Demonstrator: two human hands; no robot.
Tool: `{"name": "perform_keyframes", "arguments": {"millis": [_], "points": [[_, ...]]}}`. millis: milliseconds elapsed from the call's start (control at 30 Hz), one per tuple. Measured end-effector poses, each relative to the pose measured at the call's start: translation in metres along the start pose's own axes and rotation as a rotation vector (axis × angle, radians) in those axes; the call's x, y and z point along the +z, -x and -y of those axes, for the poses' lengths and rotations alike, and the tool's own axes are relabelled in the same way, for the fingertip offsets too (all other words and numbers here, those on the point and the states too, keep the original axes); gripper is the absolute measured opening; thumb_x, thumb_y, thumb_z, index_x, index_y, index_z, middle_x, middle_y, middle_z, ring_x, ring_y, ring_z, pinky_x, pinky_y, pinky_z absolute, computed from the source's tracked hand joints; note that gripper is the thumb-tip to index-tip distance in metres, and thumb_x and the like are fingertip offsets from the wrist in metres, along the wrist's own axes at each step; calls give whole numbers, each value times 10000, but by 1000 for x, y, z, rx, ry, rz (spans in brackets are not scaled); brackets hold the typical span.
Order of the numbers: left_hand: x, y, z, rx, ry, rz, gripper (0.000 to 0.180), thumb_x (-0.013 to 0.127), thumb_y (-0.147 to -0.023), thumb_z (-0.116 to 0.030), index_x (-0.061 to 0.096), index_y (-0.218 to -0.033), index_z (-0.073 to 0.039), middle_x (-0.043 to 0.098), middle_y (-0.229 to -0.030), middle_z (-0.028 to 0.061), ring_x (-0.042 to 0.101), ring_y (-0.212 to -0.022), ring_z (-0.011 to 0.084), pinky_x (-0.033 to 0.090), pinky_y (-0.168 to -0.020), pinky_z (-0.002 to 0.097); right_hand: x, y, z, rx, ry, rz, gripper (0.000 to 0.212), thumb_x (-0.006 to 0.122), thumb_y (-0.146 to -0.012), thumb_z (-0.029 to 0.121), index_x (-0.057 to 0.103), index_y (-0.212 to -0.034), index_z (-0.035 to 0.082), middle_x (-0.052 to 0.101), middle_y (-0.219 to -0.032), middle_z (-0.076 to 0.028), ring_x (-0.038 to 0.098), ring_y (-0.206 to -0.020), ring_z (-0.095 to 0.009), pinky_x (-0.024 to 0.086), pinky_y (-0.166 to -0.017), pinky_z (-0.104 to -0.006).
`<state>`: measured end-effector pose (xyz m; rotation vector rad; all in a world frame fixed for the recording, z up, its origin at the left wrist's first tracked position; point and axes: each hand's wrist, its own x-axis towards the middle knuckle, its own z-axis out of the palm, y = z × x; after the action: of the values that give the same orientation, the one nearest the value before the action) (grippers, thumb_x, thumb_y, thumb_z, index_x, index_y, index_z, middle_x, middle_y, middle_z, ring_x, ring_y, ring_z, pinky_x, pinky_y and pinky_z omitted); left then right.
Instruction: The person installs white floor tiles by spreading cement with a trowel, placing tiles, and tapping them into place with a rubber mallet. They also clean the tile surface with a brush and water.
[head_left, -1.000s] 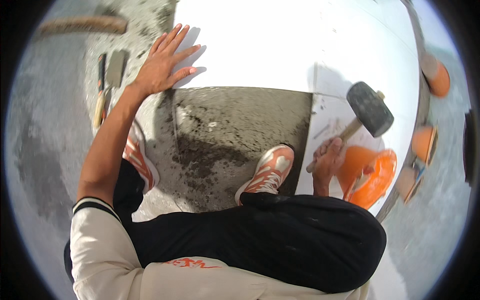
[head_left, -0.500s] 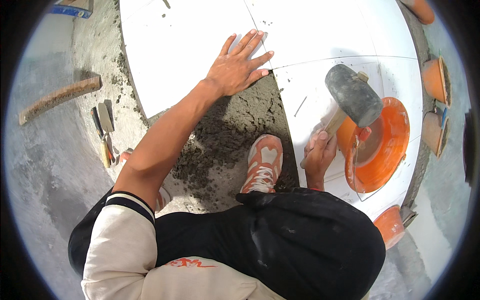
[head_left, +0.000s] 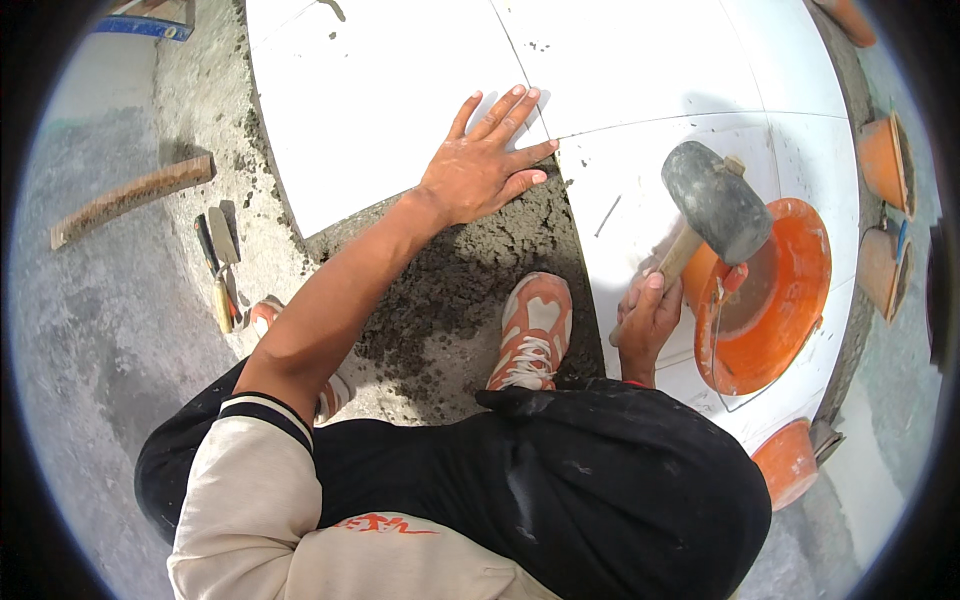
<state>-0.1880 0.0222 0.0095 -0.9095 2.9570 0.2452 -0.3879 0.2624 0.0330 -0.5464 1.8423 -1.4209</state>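
Note:
My left hand (head_left: 484,166) lies flat with fingers spread on the near edge of a large white floor tile (head_left: 370,110), where it meets a patch of dark wet mortar (head_left: 470,270). My right hand (head_left: 647,322) grips the wooden handle of a black rubber mallet (head_left: 715,200), whose head hangs over another white tile (head_left: 640,200) to the right. My orange and white shoe (head_left: 530,332) stands on the mortar between the two hands.
An orange bucket (head_left: 775,295) sits on the right tile by the mallet. More orange pots (head_left: 882,155) line the right edge. Trowels (head_left: 222,270) and a wooden batten (head_left: 130,198) lie on the grey concrete at left.
The view has swung so tiles and mortar sit lower and further left. My left hand has moved from the mortar's left corner to the tile edge. The mallet stays raised in my right hand.

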Motion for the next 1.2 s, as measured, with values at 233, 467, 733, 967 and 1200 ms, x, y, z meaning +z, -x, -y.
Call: {"name": "perform_keyframes", "arguments": {"millis": [233, 467, 733, 967, 1200], "points": [[-2, 6, -11, 18, 118, 17, 622, 219, -1084, -684, 553, -1528, -403, 125, -1779, 76, 77, -1649, 251, 3, -1336, 555, -3, 8, -4, 18, 37, 5, 236, 436, -1143, 288, 490, -1131, 58, 427, -675, 47, 346, -477, -34, 317, -416, -221], [0, 16, -12, -23, 184, -30, 628, 241, -1090, -671, 610, -1492, -358, 143, -1773, 106, 83, -1648, 273, 4, -1331, 571, -14, 17, -16, -58, 157, 2, 288, 478, -1132, 317, 521, -1138, 32, 425, -626, 46, 345, -459, -39, 291, -416, -226], [-8, 7, -23, 28, 216, -7, 636, 258, -1087, -677, 628, -1479, -341, 140, -1776, 97, 77, -1650, 272, 11, -1329, 570, -25, 33, 4, 87, 141, 65, 351, 576, -1080, 295, 565, -1230, -23, 545, -777, -12, 482, -590, -76, 380, -510, -257], [-10, 12, -13, -38, 237, -131, 525, 412, -1109, -542, 641, -1469, -236, 201, -1764, 124, 100, -1649, 288, 46, -1313, 577, -48, 32, 98, 260, -78, 499, 305, 567, -1095, 269, 670, -1109, -17, 577, -864, -65, 497, -651, -121, 394, -594, -267], [-19, 9, -8, -39, 193, -185, 623, 567, -1069, -477, 435, -1617, -210, 240, -1746, 152, 145, -1639, 325, 82, -1309, 584, -32, -16, 102, -183, -120, 736, 844, 209, -1097, 690, 674, -928, 6, 576, -829, -62, 510, -709, -131, 367, -619, -263]]}}
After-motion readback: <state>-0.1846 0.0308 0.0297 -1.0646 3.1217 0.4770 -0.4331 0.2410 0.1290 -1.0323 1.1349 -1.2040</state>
